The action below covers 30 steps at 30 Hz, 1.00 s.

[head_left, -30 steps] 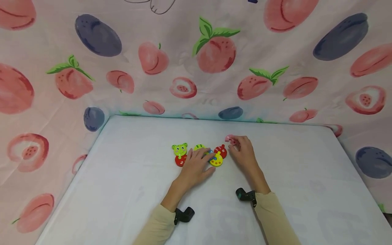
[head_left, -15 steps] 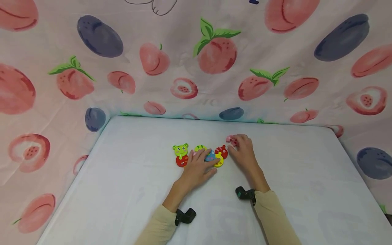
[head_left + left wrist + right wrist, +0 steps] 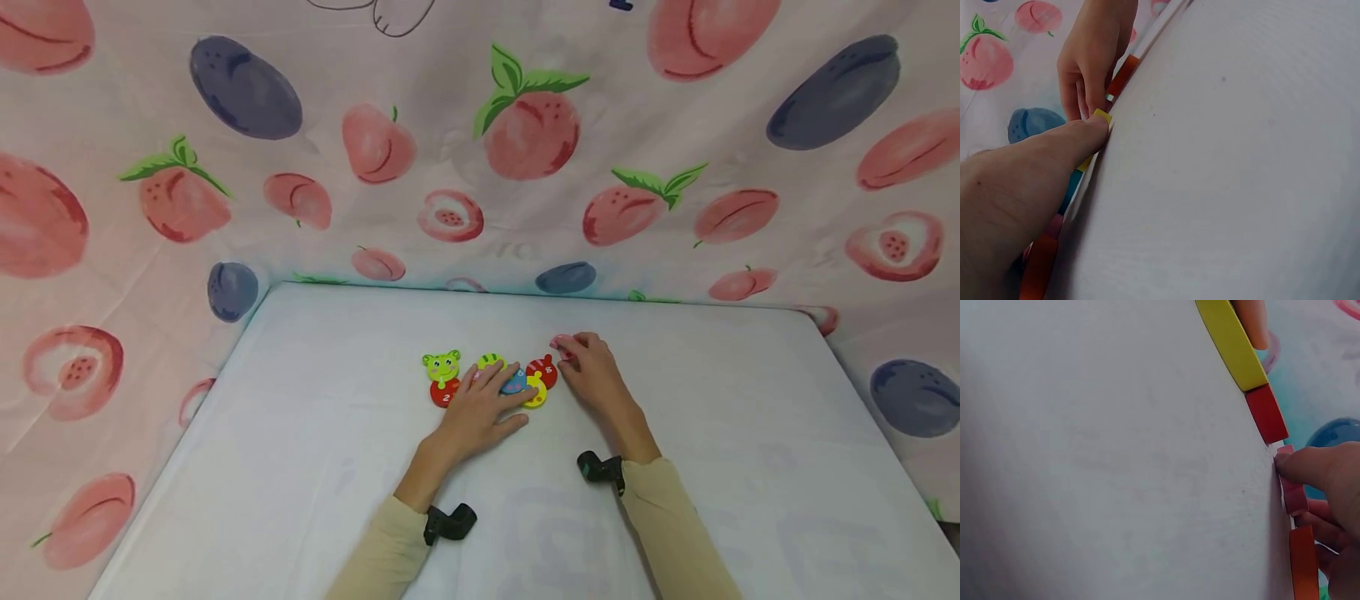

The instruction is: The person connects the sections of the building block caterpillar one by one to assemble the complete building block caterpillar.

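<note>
My left hand (image 3: 482, 410) lies with spread, fairly straight fingers over a row of flat, number-marked caterpillar puzzle pieces. Past its fingers show a green smiling head piece (image 3: 441, 367), a red piece (image 3: 442, 394) marked 2, a green striped piece (image 3: 490, 361) and a blue piece (image 3: 515, 382). One finger touches the yellow piece (image 3: 537, 396); the rest of the row is covered. A red striped piece (image 3: 542, 372) adjoins the yellow one at the right. Just beyond it, my right hand (image 3: 595, 371) pinches a pink piece (image 3: 1294, 495), partly hidden by the fingers, low at the table.
An orange-red piece (image 3: 1304, 562) stands close by the right hand's fingers in the right wrist view. White cloth covers the table (image 3: 300, 467). Behind it hangs a fruit-printed curtain (image 3: 450, 133). Each wrist wears a black camera (image 3: 452, 523).
My left hand's fingers have shifted slightly right, one coming over the yellow piece and baring more of the blue one. The pink piece has turned a little in my right hand's pinch.
</note>
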Available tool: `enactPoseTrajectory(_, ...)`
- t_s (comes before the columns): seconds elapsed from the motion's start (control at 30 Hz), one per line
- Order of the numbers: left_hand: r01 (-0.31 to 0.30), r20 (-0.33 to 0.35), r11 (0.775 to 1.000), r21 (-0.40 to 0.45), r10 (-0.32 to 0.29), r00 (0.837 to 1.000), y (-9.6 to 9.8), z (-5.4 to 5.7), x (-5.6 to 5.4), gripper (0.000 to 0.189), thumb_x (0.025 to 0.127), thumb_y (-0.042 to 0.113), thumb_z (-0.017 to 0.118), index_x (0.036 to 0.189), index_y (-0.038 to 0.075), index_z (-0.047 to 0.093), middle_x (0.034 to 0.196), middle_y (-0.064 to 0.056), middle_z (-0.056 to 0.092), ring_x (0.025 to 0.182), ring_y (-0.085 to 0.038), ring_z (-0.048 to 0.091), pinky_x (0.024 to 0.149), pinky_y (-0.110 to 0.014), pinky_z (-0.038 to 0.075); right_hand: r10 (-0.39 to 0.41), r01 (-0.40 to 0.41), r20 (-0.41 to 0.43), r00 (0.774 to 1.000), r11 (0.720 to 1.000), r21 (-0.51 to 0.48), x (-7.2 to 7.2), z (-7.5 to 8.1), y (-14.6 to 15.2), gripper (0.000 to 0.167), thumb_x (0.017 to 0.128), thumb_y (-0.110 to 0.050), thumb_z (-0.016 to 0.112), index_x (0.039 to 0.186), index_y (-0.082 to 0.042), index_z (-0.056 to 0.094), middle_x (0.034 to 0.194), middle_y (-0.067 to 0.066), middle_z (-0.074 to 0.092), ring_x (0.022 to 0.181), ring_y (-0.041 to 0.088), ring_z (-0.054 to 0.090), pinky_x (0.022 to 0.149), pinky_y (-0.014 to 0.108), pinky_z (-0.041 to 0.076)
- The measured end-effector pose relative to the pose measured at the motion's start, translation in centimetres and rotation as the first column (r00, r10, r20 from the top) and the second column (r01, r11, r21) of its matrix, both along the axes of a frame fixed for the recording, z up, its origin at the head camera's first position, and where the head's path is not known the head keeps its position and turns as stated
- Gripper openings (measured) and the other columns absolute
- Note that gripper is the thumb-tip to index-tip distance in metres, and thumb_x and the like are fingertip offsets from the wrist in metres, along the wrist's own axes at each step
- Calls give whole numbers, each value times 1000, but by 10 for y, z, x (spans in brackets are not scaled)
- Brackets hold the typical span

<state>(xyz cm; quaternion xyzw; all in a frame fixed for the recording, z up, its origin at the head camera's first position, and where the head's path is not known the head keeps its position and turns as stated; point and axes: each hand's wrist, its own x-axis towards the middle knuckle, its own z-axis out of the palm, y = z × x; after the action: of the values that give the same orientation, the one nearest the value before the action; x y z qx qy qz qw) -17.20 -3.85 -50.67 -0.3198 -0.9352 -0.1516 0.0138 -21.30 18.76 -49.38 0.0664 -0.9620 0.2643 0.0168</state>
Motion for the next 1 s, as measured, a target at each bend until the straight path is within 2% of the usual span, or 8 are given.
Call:
enactPoseTrajectory(0.13,6,14,1000,7,-6,1000,-1,0,0,49,94,50,54,142,40,47,158,0,33,149,-25,24,122,-53,16,12,-12,17,1000,1000,10,-1,0,-1,45,93,-14,63,137,-7,54,142,26,46,131,44,44,108,56,41)
enactPoseTrajectory(0.23,5,17,1000,6,-5,1000,-1,0,0,50,94,50,54,142,40,46,159,0,33,149,-25,24,122,-53,15,21,-21,7,1000,1000,-3,-2,0,-1,43,93,-14,62,135,-6,56,139,25,49,128,43,46,107,54,44)
enactPoseTrajectory(0.4,6,8,1000,1,-6,1000,-1,-1,0,49,94,50,53,142,40,46,159,1,32,149,-24,24,122,-53,15,28,-31,-33,999,995,-93,-1,-3,-1,41,93,-15,62,132,-4,58,134,24,52,125,41,47,106,53,44)
enactPoseTrajectory(0.57,10,-9,1000,13,-10,1000,-1,0,0,49,94,49,54,141,40,48,158,0,34,148,-26,26,122,-54,16,95,-104,-63,993,982,-157,2,0,-1,41,93,-15,61,132,-5,59,133,22,54,126,40,48,108,57,40)
enactPoseTrajectory(0.73,13,-4,1000,9,-13,1000,-1,1,0,48,95,49,53,142,40,47,159,1,33,148,-25,25,122,-53,16,171,-177,-54,984,970,-164,5,1,1,42,93,-14,61,133,-3,57,134,23,54,126,41,49,106,57,42)
enactPoseTrajectory(1.0,7,7,1000,8,-7,1000,-1,0,0,48,95,49,53,142,40,47,159,1,32,149,-24,24,122,-53,15,197,-206,-66,978,965,-163,4,-2,2,41,94,-10,58,134,-1,56,137,26,51,128,44,46,107,58,40)
